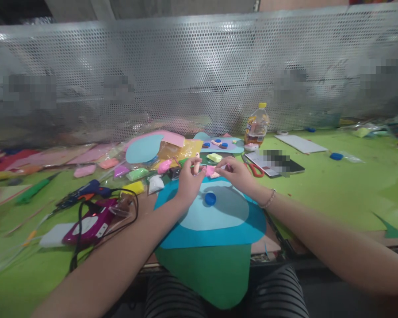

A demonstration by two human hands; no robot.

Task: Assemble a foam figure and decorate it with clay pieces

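Head view: mesh screen [185,75] across the back, lime bench [325,190] in front. Blue sheet [182,237] at near edge, over a green sheet [212,269] that hangs past it; pale-blue oval [199,221] on the blue. Magenta power strip [90,226] and glue gun [82,193] on the left, bottle [257,126] at back, right of centre. Left hand [190,179] and right hand [234,171] near each other around the oval's far edge. Blue disc [210,198] on the oval. Left grip clamped on a pale figure [197,164], roughly upright. Pink piece [210,170] between the hands; right fingertips together beside it, too small and blurred to tell if clamped.
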